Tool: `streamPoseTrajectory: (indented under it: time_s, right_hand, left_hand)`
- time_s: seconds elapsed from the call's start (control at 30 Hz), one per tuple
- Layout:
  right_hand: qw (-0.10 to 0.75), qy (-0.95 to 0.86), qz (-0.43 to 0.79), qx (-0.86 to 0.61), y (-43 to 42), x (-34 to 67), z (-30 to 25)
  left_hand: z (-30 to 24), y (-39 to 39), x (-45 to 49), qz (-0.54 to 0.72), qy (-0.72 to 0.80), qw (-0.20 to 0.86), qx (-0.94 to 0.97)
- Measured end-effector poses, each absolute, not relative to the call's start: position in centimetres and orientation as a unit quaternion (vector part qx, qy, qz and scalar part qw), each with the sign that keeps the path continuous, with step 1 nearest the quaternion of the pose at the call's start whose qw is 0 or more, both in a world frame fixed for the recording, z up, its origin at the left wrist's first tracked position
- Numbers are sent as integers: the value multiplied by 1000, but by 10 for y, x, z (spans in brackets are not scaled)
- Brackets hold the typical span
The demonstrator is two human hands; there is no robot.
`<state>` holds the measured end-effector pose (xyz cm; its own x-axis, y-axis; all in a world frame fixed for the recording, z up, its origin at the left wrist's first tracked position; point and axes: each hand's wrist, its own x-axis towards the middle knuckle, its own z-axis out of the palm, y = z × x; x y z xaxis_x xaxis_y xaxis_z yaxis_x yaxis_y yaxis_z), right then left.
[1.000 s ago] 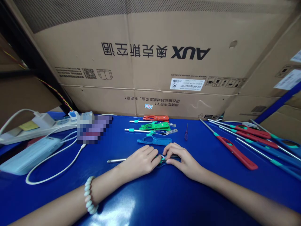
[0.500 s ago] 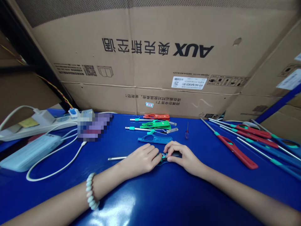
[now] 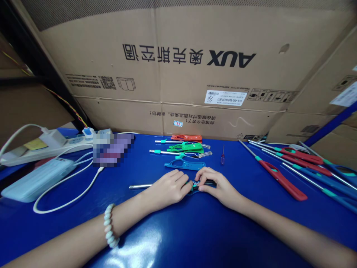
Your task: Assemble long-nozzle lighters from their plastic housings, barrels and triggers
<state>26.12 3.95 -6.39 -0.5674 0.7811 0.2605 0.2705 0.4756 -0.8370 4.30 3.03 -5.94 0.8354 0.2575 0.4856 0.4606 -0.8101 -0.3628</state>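
Both my hands work at a long-nosed lighter with a metal tube (image 3: 140, 186), lying low over the blue table. My left hand (image 3: 172, 187) is closed around its middle, hiding much of the body. Thumb and fingers of my right hand (image 3: 216, 182) pinch small parts near a green trigger and thin wire. Just beyond lies a blue lighter shell half (image 3: 185, 165). Behind it are green shell halves (image 3: 186, 147), an orange-red shell half (image 3: 186, 138) and two metal tubes with green triggers and clear fuel tanks. A small screwdriver (image 3: 222, 158) with a purple handle lies to the right.
Several red and blue long-nosed lighters (image 3: 281, 178) lie at the right. At the left are a light-blue power bank (image 3: 39, 180), a looping white cable (image 3: 67, 208), a power strip (image 3: 75, 143) and a blurred purple object (image 3: 119, 147). A large cardboard sheet (image 3: 181, 82) stands behind.
The view has shifted very slightly. Both hands keep nearly the same grip and place on the lighter; nothing else visibly moved.
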Motion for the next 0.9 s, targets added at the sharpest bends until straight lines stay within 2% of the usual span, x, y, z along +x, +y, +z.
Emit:
streamPoseTrajectory:
  time_s: [0.63,0.9]
  right_hand:
    - [324,-820,346,-321,39,262,-63]
    - [257,-841,387,-276,45,274,-46]
  left_hand:
    - [-57,31,41,-201,-203,216,-933]
    - [-57,31,40,-192,-201,216,-936]
